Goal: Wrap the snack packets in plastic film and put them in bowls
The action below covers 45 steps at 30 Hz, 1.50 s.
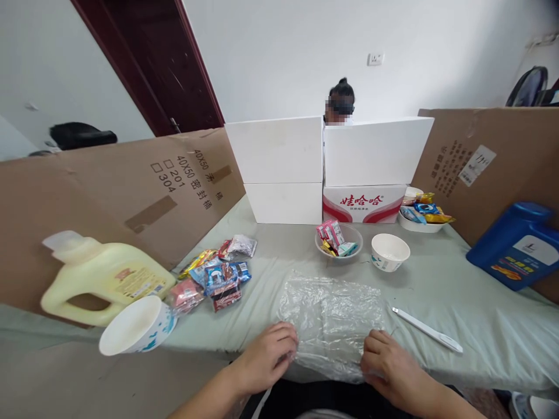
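Observation:
A clear, crinkled plastic bag lies flat at the table's front edge. My left hand pinches its near left corner, fingers curled. At the near right corner my right hand is likewise closed on the plastic. Just right of the bag rests a white plastic utility-knife-like tool. Beyond the bag stand a clear bowl of small snack packets and a white paper bowl. To the left lies a pile of wrapped snacks.
A paper bowl tilts at the front left edge beside a pale yellow jug. A blue bottle leans at the right. White boxes and cardboard walls bound the table. Behind sits a person. A dish of snacks stands back right.

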Available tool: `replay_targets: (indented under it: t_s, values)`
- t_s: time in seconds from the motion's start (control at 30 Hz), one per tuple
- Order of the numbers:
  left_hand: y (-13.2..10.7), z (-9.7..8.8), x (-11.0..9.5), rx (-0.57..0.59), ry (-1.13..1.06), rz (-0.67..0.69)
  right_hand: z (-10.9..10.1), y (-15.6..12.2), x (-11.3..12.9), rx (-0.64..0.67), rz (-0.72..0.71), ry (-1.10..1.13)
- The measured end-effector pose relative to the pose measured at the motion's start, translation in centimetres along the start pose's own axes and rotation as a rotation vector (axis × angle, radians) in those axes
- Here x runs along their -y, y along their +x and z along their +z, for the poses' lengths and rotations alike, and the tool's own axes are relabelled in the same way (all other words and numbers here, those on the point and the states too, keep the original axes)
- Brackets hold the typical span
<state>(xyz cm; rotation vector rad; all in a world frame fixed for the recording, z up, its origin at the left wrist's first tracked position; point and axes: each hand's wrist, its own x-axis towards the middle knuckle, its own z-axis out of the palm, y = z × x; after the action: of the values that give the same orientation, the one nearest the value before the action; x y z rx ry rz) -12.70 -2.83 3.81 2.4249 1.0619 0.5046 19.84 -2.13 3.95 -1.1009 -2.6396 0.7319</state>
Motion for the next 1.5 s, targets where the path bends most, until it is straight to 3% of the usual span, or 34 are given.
replay_targets:
  t_s: [0.1, 0.2, 0.43, 0.53, 0.67, 0.87, 1.2, 1.27, 1.33, 1.43, 1.5]
  values:
    - [0.7, -1.3, -0.2, 0.026, -0.148, -0.13, -0.8, -0.8, -1.0, -0.035, 0.029, 0.23]
    - [2.5, -2.4, 0.9, 0.012, -0.322, -0.308, -1.2, -0.6, -2.5, -0.094, 0.124, 0.44]
    - [7.7, -2.0, 4.8, -0.235, -0.563, -0.41, 0.6, 3.4, -5.8, -0.555, 0.348, 0.868]
    - [8.2, -1.1, 5.8, -0.298, -0.564, -0.441, 1.6, 4.3, -6.3, -0.733, 0.337, 0.89]
    - [8.2, -0.4, 7.2, -0.371, -0.524, -0.476, 2.6, 4.5, -6.9, -0.833, 0.321, 0.76]
    - [8.5, -0.2, 8.6, -0.44, -0.353, -0.579, 2.9, 4.8, -8.0, -0.83, 0.376, 0.426]
    - [7.9, 0.0, 6.8, -0.458, 0.004, -0.607, 3.0, 5.1, -8.1, -0.684, 0.338, 0.066]
    - [8.0, 0.0, 5.7, -0.5, 0.143, -0.552, 3.1, 5.1, -7.9, -0.654, 0.336, -0.029]
    - [8.4, 0.3, 4.2, -0.487, 0.32, -0.402, 3.1, 5.2, -7.6, -0.621, 0.337, -0.103]
    - [9.2, 1.5, 2.0, -0.26, 0.411, -0.139, 3.0, 5.3, -7.3, -0.589, 0.334, -0.183]
    - [9.7, 2.5, 1.2, -0.116, 0.374, -0.076, 2.8, 5.3, -7.3, -0.572, 0.337, -0.229]
